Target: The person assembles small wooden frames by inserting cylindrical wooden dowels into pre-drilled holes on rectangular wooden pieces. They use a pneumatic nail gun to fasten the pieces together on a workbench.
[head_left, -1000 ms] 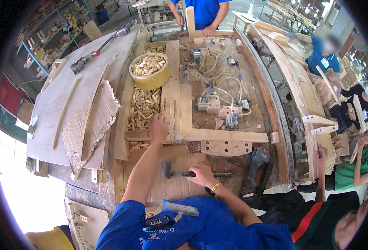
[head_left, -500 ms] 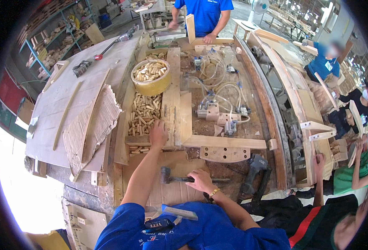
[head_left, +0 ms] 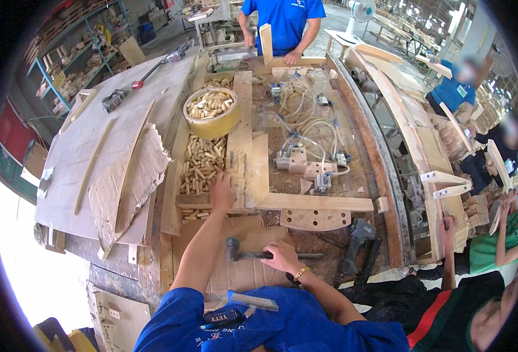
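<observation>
My left hand (head_left: 222, 192) reaches to the right edge of a wooden compartment full of small wooden dowels (head_left: 202, 163). Its fingertips are bent down by the dowels, and whether they pinch any is hidden. My right hand (head_left: 283, 256) is wrapped round the dark handle of a hammer (head_left: 233, 249), which lies level over a cardboard sheet (head_left: 248, 273) with its head to the left. Just beyond stands an L-shaped wooden frame piece (head_left: 317, 202), beside a light wooden block with several holes (head_left: 316, 219). A yellow round tub (head_left: 213, 125) of dowels sits over the far part of the compartment.
A black nail gun (head_left: 357, 249) lies right of my right hand. Clear hoses and air cylinders (head_left: 297, 159) cover the bench centre. On the left panel (head_left: 71, 176) rest torn cardboard and wood strips. A person in blue (head_left: 285, 26) works opposite; other people stand at right.
The view has shifted very slightly. The hand of the person opposite, at the left, has moved down a little. My two hands stay at the dowels and the hammer.
</observation>
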Tool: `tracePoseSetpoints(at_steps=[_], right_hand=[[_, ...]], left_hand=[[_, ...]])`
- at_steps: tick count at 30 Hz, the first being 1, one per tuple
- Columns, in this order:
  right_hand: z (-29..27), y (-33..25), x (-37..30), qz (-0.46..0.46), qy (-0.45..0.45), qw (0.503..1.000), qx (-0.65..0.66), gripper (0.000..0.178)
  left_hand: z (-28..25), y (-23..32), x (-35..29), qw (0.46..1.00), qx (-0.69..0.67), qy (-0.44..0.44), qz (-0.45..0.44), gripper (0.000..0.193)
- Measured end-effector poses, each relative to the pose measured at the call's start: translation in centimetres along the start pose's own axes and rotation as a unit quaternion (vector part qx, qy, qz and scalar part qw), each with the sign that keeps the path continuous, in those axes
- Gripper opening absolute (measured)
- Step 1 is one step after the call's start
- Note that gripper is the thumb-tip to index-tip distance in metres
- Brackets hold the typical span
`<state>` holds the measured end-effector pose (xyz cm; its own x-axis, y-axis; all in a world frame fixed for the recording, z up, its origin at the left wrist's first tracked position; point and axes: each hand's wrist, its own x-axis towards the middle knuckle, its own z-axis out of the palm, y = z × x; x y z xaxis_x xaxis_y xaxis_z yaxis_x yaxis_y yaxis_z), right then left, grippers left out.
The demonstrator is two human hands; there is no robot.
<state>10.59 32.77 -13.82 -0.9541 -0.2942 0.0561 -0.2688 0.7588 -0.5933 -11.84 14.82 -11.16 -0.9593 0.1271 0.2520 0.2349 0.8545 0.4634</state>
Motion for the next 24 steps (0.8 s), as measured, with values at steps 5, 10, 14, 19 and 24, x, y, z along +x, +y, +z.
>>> tracePoseSetpoints(at_steps=[5, 10, 14, 19, 24], right_hand=[[-0.1, 0.1, 0.0, 0.008, -0.011, 1.000, -0.007, 0.035], [0.1, 0.2, 0.0, -0.002, -0.008, 1.000, -0.008, 0.036], [0.1, 0.2, 0.0, 0.000, -0.013, 1.000, -0.002, 0.036], [0.3, 0.1, 0.0, -0.003, -0.009, 1.000, 0.002, 0.036], [0.3, 0.4, 0.0, -0.002, -0.007, 1.000, 0.001, 0.036]], left_hand=[[-0.2, 0.4, 0.0, 1.000, -0.008, -0.009, -0.012, 0.027], [-0.7, 0.5, -0.1, 1.000, 0.011, 0.005, 0.007, 0.026], [-0.6, 0.7, -0.2, 1.000, 0.010, 0.003, -0.001, 0.026], [-0.6, 0.1, -0.1, 1.000, 0.028, -0.003, 0.008, 0.028], [-0.4, 0.4, -0.1, 1.000, 0.006, -0.001, 0.004, 0.027]])
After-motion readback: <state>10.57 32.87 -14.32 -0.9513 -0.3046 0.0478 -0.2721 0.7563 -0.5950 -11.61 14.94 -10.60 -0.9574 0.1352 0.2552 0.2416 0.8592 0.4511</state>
